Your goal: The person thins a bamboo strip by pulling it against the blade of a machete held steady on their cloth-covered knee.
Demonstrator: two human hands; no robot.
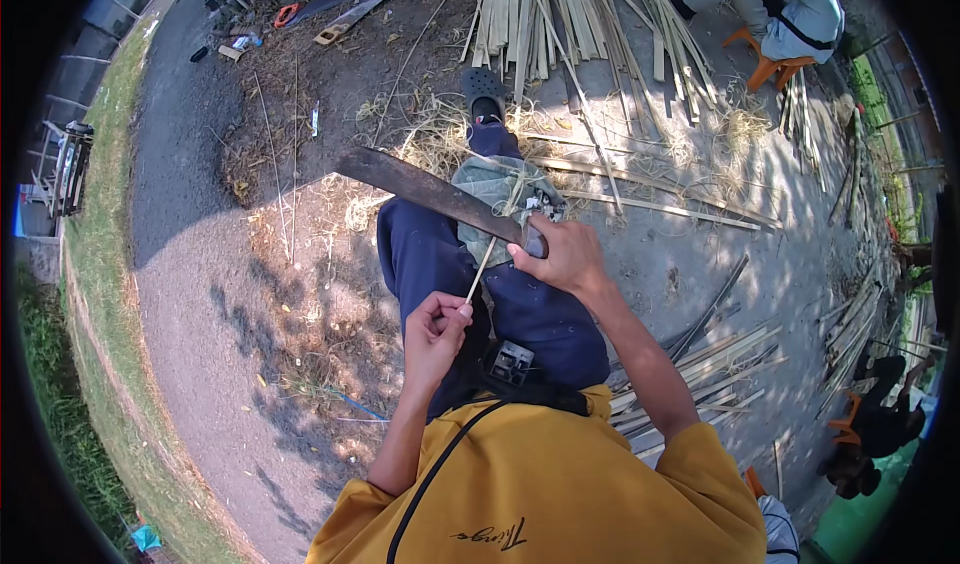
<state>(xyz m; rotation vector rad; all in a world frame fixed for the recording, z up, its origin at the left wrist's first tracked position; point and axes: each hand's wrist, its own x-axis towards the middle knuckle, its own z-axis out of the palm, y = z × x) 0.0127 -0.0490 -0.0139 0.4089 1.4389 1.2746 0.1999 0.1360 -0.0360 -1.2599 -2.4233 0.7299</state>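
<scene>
Head view. Slender pale strip (482, 267), one: above the dark trousers (420, 254), upper end at the broad knife (430, 186); probably light, springy, liable to split, best held near its lower end. Left grip (435, 332): pinching the strip. Right grip (568, 254): wrapped about the knife's handle (537, 243).

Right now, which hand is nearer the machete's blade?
Right. The right hand grips the handle, right beside the base of the blade. The left hand is farther off, nearer the body, pinching a thin strip that reaches up to it.
</scene>
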